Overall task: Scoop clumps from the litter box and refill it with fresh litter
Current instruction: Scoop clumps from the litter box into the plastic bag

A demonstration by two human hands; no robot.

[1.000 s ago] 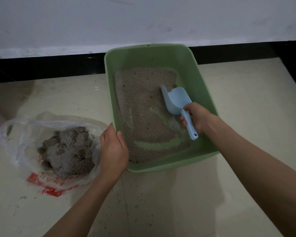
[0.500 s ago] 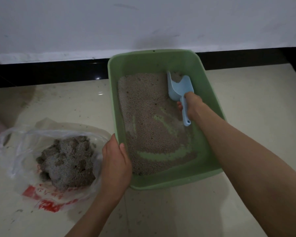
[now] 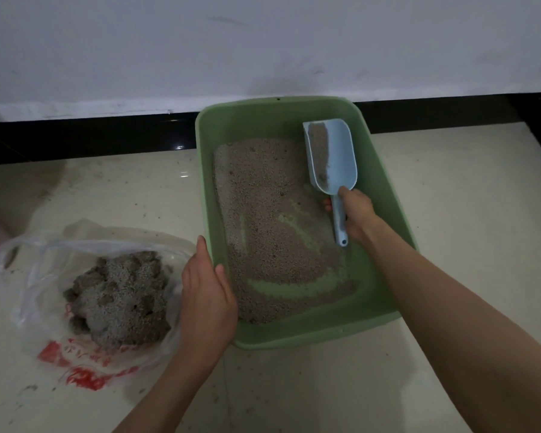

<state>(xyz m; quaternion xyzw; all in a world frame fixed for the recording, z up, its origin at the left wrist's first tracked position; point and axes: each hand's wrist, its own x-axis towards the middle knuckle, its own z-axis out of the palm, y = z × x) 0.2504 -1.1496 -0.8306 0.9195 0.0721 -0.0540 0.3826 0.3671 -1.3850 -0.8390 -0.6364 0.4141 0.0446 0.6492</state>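
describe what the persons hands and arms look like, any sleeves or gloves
Both arms are bare as far as the frame shows, with no sleeve in sight. The left hand and right hand wear no gloves, and no rings, watch or bracelet are visible.

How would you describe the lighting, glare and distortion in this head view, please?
Head view: dim and flat, with muted colours; a small glare spot on the black baseboard; wide-angle bending bows the baseboard line; the green litter box, blue scoop and both hands stay reasonably sharp.
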